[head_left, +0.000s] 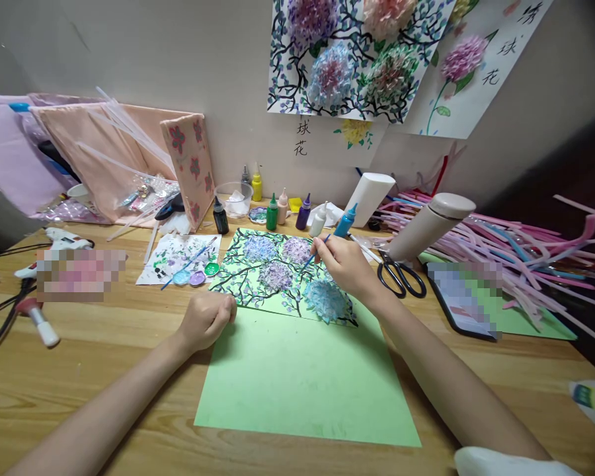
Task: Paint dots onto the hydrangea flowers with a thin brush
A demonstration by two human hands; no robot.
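My right hand point(344, 261) is closed round a thin blue paintbrush point(316, 251), its tip down by the artwork. My left hand point(209, 320) is curled into a fist at the artwork's lower left corner; whether anything is inside it is hidden. The artwork point(238, 284) is a sheet with dark painted branches, small leaves and raised flower heads in blue, pink, purple and light blue. Under its lower edge lies a plain green sheet point(307, 383). To the left, a second brush point(178, 274) rests across a paint-spotted paper point(161, 258) beside small paint cups point(197, 278).
Paint bottles point(272, 213) line the back of the table. Black-handled scissors point(401, 277), a phone point(459, 304), a tumbler point(431, 225) and many fuzzy stems point(506, 238) lie right. A glue gun point(64, 241) and a fabric box point(188, 172) are left. Finished flower pictures point(347, 63) hang on the wall.
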